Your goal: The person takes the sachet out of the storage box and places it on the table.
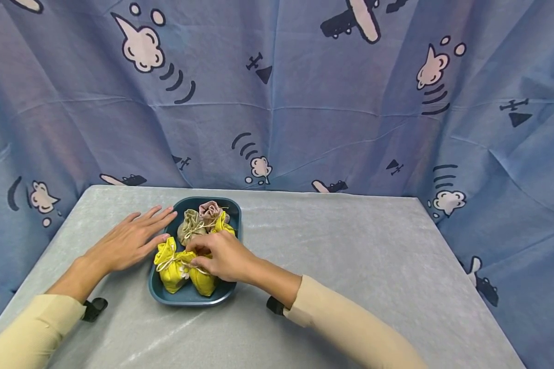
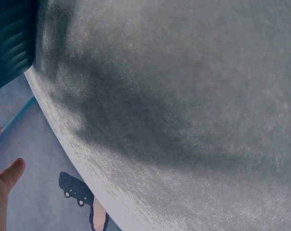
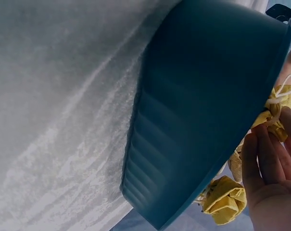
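Note:
A dark teal tray [image 1: 194, 303] holds several small drawstring pouches. My right hand [image 1: 226, 258] reaches in over its right side, with thumb and fingers pinching the gathered neck of a yellow pouch [image 1: 203, 282] at the front. In the right wrist view its fingertips close on yellow cloth [image 3: 279, 134] beside a pale cord. Another yellow pouch [image 1: 172, 275] with a cream bow leans to its left. My left hand [image 1: 128, 241] lies with straight, spread fingers at the tray's left rim; the left wrist view catches only part of this hand [image 2: 3, 185].
Farther back in the tray sit an olive-beige pouch [image 1: 189, 225], a pink one [image 1: 210, 210] and a third yellow pouch [image 1: 223, 223]. The tray stands on a grey cloth-covered table [image 1: 341, 256]. Behind it hangs a blue patterned curtain [image 1: 304, 143].

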Tool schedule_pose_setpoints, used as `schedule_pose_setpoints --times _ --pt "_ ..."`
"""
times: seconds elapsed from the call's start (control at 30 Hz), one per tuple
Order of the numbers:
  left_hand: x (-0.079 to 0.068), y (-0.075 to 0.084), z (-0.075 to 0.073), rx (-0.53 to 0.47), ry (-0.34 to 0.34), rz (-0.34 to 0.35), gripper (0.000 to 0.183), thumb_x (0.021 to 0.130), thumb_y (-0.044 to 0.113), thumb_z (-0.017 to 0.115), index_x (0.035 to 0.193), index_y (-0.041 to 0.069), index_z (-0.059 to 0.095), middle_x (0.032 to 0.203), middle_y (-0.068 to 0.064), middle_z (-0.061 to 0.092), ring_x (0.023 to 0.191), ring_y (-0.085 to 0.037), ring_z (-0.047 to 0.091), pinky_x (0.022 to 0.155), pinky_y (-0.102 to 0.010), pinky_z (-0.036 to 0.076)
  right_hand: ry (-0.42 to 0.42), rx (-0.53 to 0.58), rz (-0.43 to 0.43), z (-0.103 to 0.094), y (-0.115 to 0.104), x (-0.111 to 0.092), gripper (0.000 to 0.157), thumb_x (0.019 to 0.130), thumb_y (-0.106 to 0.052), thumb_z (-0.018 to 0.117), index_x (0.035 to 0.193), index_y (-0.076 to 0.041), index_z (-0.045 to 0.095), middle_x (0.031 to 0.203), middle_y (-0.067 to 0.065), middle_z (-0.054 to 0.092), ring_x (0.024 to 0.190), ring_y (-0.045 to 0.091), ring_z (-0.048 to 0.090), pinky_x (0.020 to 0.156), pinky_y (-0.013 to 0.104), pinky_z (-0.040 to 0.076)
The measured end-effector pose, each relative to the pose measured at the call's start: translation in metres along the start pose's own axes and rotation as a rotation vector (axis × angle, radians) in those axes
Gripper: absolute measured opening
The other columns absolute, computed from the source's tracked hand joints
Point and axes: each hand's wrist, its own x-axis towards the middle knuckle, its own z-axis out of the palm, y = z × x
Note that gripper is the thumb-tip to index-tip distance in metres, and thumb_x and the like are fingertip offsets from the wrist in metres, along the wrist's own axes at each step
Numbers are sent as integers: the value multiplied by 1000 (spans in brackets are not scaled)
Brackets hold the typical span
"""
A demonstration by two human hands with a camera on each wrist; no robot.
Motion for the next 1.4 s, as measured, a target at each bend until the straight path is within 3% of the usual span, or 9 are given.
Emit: schedule_pose_setpoints --times 0.27,0.73,0.9,1.1,1.4 --pt "0 0 -1 9 3 10 56 106 40 44 155 11 38 158 -14 35 144 -41 30 107 -67 27 32 -5 -26 -5 0 -4 18 93 -8 71 110 -8 74 101 -1 74 84 -4 61 75 9 47" --pt "1 1 -1 13 12 19 56 106 39 44 154 11 39 158 -14 36 144 -40 31 107 -66 29 162 105 -91 -30 -8 -13 20 91 -4 72 111 -4 73 99 4 75 80 2 63 72 12 50" --pt "1 2 -1 11 8 15 56 106 39 44 154 11 39 158 -14 35 144 -41 31 106 -66 29 195 128 -139 -41 -12 -17 20 89 0 73 109 -2 73 102 7 74 85 7 67 77 13 52" --pt "1 1 0 14 7 16 56 106 39 44 154 10 38 158 -14 35 144 -41 31 106 -66 29 200 104 -169 -59 -15 -24 20 89 0 73 108 -2 72 98 6 74 81 5 65 73 14 52" --pt "1 1 0 24 35 42 56 106 37 46 154 10 40 157 -14 36 143 -40 33 105 -65 31 262 111 -155 -86 -9 -36 22 88 2 73 110 -1 73 102 7 75 86 7 70 71 19 55"
